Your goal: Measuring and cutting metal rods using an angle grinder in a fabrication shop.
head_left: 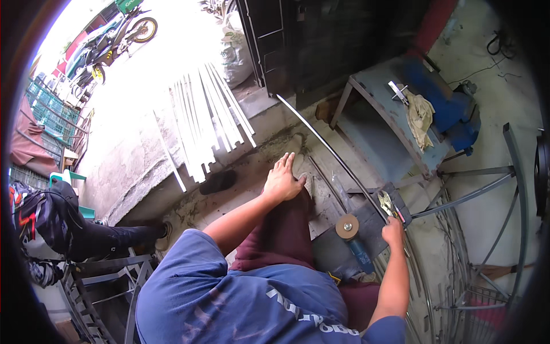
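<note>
My right hand is closed around the near end of a long thin metal rod. The rod slants away to the upper left, its far tip near the dark doorway. Beside that hand, a pair of pliers lies on a dark metal plate. An angle grinder with a blue body and a round tan disc rests to the left of the right hand. My left hand is held over my left knee, fingers stretched out, with nothing in it.
Several pale metal bars lie on the concrete at upper left. A metal worktable with a cloth stands at upper right. A welded frame is at the right. Another person's dark-clothed leg extends in from the left.
</note>
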`<state>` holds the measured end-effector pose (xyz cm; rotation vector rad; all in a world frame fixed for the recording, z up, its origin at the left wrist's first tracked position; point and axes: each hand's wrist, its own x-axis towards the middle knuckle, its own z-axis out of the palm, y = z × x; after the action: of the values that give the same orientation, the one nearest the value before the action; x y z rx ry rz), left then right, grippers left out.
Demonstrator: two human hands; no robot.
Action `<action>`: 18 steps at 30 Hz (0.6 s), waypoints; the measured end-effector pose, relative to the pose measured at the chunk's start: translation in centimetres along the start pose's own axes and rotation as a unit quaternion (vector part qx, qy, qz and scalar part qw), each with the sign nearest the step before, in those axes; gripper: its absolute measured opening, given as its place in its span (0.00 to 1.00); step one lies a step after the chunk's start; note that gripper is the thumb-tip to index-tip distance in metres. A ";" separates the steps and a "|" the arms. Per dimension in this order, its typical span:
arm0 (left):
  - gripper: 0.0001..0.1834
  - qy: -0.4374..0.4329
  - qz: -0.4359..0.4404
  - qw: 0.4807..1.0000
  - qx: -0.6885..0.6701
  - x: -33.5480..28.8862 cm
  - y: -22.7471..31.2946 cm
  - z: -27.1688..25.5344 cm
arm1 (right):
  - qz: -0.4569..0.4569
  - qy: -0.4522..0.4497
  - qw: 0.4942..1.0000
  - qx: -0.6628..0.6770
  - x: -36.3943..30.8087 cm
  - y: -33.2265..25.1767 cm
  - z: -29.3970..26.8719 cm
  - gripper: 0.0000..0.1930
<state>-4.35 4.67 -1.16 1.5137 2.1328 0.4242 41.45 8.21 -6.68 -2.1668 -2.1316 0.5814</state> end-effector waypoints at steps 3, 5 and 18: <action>0.46 0.036 0.012 0.988 -0.151 0.4 0.6 1.0 | -0.003 0.029 1.000 0.007 -4.0 2.0 -5.3 0.04; 0.43 0.039 0.001 0.949 -0.313 1.3 1.6 1.5 | 0.018 0.035 0.999 0.020 -8.1 3.9 -8.2 0.04; 0.37 -0.161 0.232 0.585 -0.760 -2.2 25.0 -9.8 | 0.246 0.202 0.937 0.144 -33.8 16.3 -7.6 0.17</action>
<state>10.56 11.31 20.25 0.7832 0.3879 1.4774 59.87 -23.74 3.38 -2.3837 -1.2232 0.3855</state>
